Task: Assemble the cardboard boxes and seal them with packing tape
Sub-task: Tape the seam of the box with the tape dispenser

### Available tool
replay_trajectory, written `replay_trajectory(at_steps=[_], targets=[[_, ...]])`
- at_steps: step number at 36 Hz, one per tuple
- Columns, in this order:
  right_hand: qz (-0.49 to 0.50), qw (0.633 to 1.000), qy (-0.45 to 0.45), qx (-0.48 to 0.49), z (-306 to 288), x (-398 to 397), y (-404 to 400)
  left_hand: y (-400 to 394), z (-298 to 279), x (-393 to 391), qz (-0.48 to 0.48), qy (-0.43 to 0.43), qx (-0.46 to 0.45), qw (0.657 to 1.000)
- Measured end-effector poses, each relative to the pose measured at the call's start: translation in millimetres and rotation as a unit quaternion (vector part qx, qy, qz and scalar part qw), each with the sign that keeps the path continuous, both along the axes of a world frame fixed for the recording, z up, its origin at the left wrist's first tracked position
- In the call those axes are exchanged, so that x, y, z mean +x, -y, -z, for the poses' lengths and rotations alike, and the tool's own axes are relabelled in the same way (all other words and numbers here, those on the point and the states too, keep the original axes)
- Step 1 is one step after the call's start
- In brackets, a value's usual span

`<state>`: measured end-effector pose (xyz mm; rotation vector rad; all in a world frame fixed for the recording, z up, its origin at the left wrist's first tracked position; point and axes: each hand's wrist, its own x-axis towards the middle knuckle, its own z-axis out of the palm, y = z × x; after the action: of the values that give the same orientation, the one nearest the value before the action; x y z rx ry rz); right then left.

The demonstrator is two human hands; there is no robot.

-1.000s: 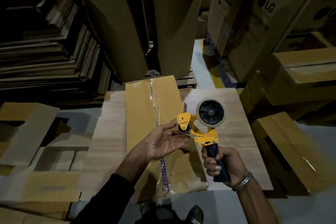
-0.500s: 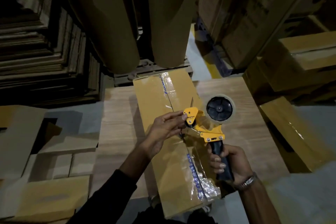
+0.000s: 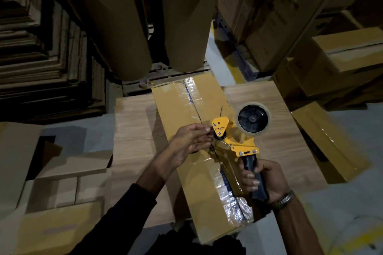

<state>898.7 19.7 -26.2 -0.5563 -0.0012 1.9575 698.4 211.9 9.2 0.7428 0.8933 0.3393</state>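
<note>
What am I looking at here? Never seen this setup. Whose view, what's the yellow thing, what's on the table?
No robot: a person wearing a head camera that looks down at their own hands. The right hand grips the black handle of a yellow tape dispenser, a hand tool carrying a roll of packing tape. The left hand pinches at the dispenser's front end, probably at the loose tape end, though that is too small to see. Beneath lies a cardboard box with tape along its centre seam, resting on a wooden table.

box [image 3: 186,122] on table [image 3: 134,130], dispenser [image 3: 238,136] above
</note>
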Motion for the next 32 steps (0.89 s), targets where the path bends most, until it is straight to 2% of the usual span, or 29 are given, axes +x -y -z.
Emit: replay_trajectory(at_steps=[10, 17, 28, 32], targets=[[0.010, 1.000, -0.009, 0.012, -9, -3, -1, -14, 7, -7, 0.039, -0.036, 0.164, 0.985], [0.010, 1.000, 0.004, 0.021, -16, -4, -3, -13, -4, -3, 0.071, -0.003, 0.172, 0.983], [0.018, 0.999, -0.028, 0.012, -19, -9, -8, 5, 0, 9, -0.032, 0.024, 0.232, 0.972], [0.020, 0.999, -0.031, 0.008, -19, -9, -10, 7, 6, 14, -0.080, -0.032, 0.297, 0.951]])
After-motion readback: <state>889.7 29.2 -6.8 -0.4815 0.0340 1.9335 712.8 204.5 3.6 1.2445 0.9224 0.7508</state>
